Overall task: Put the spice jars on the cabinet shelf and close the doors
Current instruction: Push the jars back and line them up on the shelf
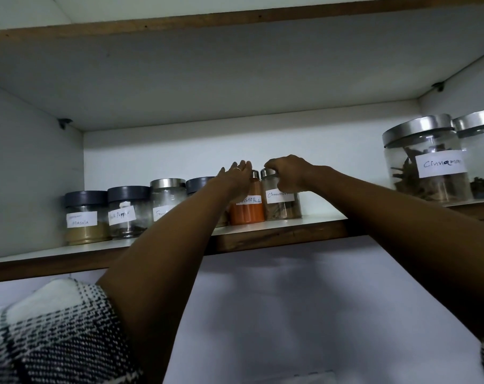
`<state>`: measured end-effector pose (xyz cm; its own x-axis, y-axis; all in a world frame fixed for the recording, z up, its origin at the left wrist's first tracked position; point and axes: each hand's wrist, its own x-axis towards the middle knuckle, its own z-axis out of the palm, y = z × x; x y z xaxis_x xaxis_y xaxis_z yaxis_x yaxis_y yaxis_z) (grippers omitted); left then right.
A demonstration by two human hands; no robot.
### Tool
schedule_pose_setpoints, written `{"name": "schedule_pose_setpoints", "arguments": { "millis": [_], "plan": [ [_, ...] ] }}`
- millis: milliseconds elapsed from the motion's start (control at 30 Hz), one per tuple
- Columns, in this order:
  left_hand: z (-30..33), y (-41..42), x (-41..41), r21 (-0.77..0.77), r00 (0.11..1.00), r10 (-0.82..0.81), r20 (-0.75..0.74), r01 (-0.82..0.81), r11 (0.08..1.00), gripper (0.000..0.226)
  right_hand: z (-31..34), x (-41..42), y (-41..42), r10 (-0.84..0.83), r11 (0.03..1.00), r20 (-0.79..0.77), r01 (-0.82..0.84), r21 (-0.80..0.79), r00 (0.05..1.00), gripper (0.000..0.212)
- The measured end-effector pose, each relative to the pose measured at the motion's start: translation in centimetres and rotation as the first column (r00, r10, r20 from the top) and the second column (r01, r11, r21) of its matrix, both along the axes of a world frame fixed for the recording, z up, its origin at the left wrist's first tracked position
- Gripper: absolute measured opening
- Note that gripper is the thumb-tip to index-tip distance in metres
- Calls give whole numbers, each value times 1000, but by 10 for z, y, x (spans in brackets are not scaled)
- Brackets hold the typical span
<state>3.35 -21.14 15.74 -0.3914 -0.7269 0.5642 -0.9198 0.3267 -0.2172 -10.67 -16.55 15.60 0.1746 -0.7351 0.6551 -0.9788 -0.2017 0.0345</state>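
A row of labelled spice jars stands on the cabinet shelf (304, 220): a masala jar (86, 217), a black pepper jar (127, 213), a steel-lidded jar (166, 202), a dark-lidded jar (197, 184) partly hidden by my arm, an orange chilli powder jar (247, 210) and a small cinnamon jar (282, 203). My left hand (236, 176) is flat, fingers extended, against the chilli powder jar's upper part. My right hand (286, 173) is closed around the small cinnamon jar's top.
Two large steel-lidded glass jars, one labelled cinnamon (426, 162) and another (481, 153), stand at the right on a nearer ledge. A shelf board (235, 73) hangs overhead. Cabinet side walls close in left and right. No doors are in view.
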Motion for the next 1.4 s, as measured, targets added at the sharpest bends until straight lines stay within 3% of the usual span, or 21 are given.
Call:
{"name": "schedule_pose_setpoints", "arguments": {
  "millis": [133,333,500,600,700,833,933,1400],
  "plan": [
    [-4,3,1,-14,1000,12,15,-12,1000,64,-2,3,-3,-28,999,-40,29,23,999,44],
    [-10,11,2,-20,998,24,54,-23,1000,71,-13,2,-12,-99,987,-160,118,112,982,81],
    [-19,17,6,-117,993,42,110,-29,993,71,-19,1,-9,-142,984,-235,163,72,962,89],
    [-21,29,8,-224,987,3,160,33,974,65,-19,0,4,-106,987,-184,81,-137,977,78],
    [-16,53,14,-250,974,-78,211,131,959,57,-17,1,26,-201,931,-349,68,-359,915,40],
    [-2,91,30,-261,976,-132,171,174,949,30,-24,5,56,-231,934,-634,-15,-357,738,25],
    [8,120,36,-317,967,-140,214,204,926,30,-17,8,88,-220,941,-729,-55,-333,648,24],
    [24,209,-5,-339,935,-310,173,352,873,34,46,-70,229,-451,863,-621,136,-487,641,15]
  ]
}}
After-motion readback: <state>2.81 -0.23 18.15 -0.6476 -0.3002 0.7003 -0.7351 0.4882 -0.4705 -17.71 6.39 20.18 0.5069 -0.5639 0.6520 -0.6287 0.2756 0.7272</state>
